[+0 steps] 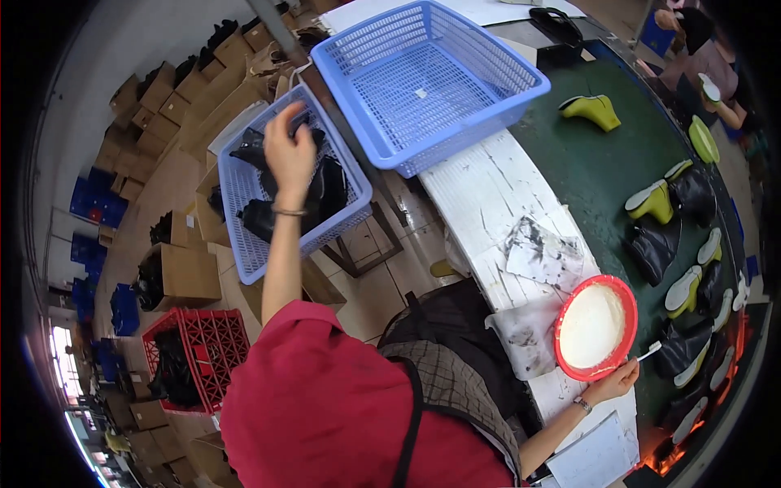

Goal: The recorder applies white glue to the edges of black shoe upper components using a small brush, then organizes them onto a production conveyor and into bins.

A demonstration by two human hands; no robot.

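My left hand (291, 154) reaches over a blue plastic basket (255, 259) with its fingers apart. Black boots (329, 183) lie jumbled in that basket beneath the hand; whether the fingertips touch one I cannot tell. In my right hand (616, 384) is a small white toothbrush (650, 350), its bristled end pointing up and away. Right beside that hand stands a red bowl (629, 313) filled with a creamy white paste (592, 325). It rests at the edge between the white bench (480, 191) and the green conveyor belt (561, 154).
An unfilled second blue basket (455, 130) sits higher up, partly on the bench. Stained cloths (525, 337) lie left of the bowl. Along the belt stand black boots (655, 248) and yellow-green soles (592, 111). A red crate (215, 342) and cartons are at left. Another person (708, 73) works across the belt.
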